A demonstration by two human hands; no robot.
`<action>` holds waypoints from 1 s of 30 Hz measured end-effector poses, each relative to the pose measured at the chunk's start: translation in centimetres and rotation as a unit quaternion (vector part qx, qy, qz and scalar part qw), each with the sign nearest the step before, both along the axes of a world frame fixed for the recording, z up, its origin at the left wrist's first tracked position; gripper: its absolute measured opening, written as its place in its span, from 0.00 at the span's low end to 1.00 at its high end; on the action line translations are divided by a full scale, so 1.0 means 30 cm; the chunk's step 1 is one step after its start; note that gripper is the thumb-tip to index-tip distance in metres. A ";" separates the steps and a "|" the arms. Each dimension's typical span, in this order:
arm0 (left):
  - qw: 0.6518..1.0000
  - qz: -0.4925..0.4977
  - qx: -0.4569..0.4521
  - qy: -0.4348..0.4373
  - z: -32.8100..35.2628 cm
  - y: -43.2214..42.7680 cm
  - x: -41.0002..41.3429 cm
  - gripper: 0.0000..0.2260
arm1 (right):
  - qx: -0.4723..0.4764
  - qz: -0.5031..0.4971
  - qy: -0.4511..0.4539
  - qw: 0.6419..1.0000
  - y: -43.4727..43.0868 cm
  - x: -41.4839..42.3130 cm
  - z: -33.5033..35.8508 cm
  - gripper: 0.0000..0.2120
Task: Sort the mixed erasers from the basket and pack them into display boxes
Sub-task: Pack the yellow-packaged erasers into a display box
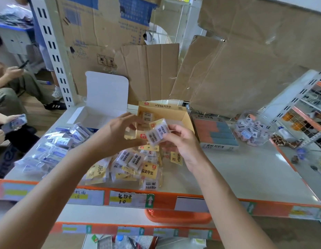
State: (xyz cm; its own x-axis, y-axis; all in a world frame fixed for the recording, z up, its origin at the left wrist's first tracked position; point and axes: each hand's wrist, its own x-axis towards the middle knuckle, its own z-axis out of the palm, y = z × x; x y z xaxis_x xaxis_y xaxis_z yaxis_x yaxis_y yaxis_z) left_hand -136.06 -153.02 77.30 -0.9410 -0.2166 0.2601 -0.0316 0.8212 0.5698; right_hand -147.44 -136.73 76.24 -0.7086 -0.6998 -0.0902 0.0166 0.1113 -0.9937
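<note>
Left hand and right hand: both bare from fingertips to wrist, with slender fingers and knuckle lines showing; the nails are too small to assess. Left forearm and right forearm: both bare along the whole length in view, slim and smooth in outline, each narrowing toward the wrist and broadening toward the lower edge of the frame, with the wrist bone standing out on the right one. What is worn above the forearms lies outside the frame and cannot be told.
</note>
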 end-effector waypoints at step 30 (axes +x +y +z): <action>0.972 0.071 0.224 -0.018 -0.002 -0.002 -0.029 0.18 | -0.100 0.027 -0.117 0.988 0.006 0.004 0.018 0.05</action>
